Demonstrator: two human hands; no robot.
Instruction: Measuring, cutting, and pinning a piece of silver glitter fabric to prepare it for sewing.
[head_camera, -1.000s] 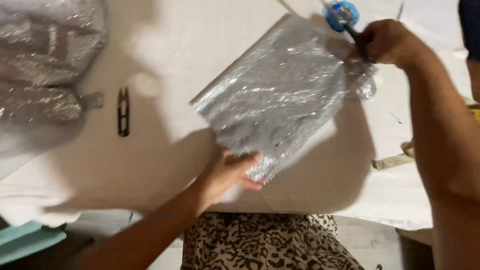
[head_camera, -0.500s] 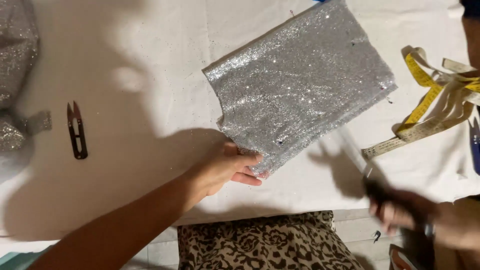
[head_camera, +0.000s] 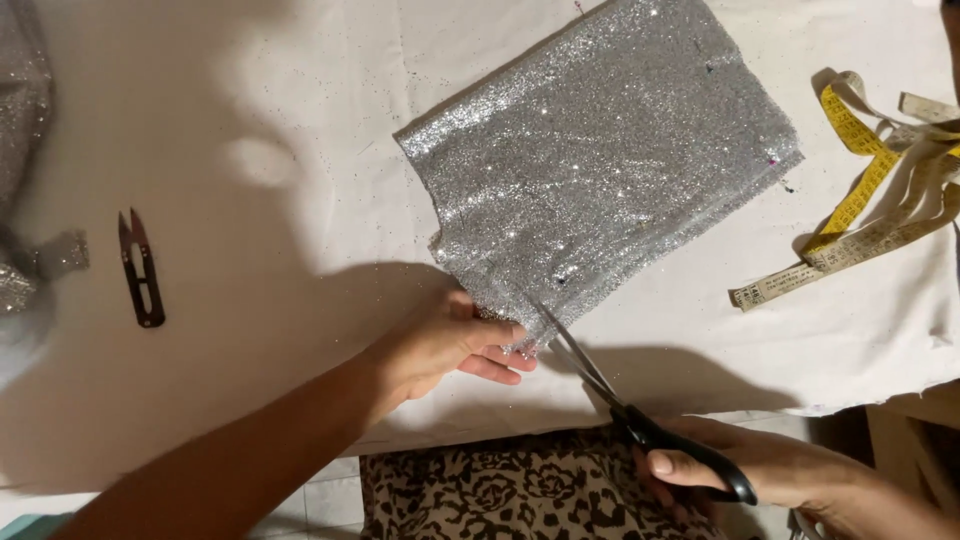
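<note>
At nine o'clock in the view, a heap of silver glitter cloth (head_camera: 22, 180) runs off the left edge of the white-covered desk (head_camera: 280, 120). Just right of it lies a small pair of dark thread snips (head_camera: 142, 268), blades pointing to twelve o'clock, well apart from both hands.

From seven o'clock the left forearm reaches in, and the left hand (head_camera: 450, 345) rests at the centre of the view. Its grip is together, thumb on top and fingers beneath, clamped on the near corner of the silver glitter fabric piece (head_camera: 600, 170). That piece lies flat on the desk, spread from the centre towards one o'clock, with its long edges slanting.

Just right of the left hand, the black-handled scissors (head_camera: 620, 400) slant from five o'clock up towards the centre. The blades stand slightly apart, and their tips touch the lower edge of the fabric piece beside the left fingers. The right hand (head_camera: 760, 470), at five o'clock and below the desk edge, has its grip clamped on the scissor handles.

Below the desk edge at six o'clock shows a leopard-print garment (head_camera: 500, 490).

At three o'clock a yellow and white measuring tape (head_camera: 870, 190) lies in loose loops on the desk, near the fabric piece's right corner but apart from it.
</note>
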